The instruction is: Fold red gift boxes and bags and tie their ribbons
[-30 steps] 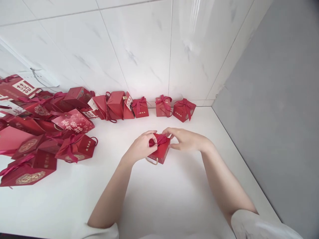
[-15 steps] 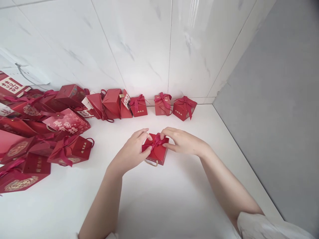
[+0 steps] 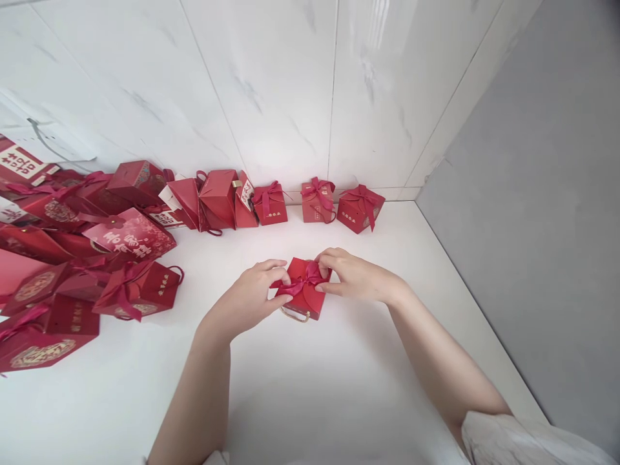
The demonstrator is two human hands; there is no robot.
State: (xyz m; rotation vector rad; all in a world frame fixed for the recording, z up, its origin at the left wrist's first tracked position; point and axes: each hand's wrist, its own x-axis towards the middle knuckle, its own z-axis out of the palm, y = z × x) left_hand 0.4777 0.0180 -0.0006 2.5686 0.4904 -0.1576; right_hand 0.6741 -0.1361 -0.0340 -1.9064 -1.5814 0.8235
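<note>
A small red gift box [image 3: 310,305] sits on the white tabletop in front of me, a rope handle [image 3: 295,316] hanging at its near side. Across its top runs a dark pink ribbon [image 3: 305,282] tied in a bow. On the left, my left hand [image 3: 261,290] pinches one side of the ribbon between thumb and fingers. My right hand [image 3: 343,271] has its fingers closed on the loop at the other side. The fingers partly cover the ribbon's ends.
Several red gift boxes [image 3: 140,287] with ribbons and gold print are heaped at the left. Along the tiled wall [image 3: 281,84] stand more, among them a box with a bow [image 3: 361,210] near the corner. A grey panel [image 3: 542,213] borders the table [image 3: 271,394] on the right.
My left hand has shifted slightly left, drawing its side of the ribbon outward. My right hand stays at the bow, nearly in place. The view has moved a little.
</note>
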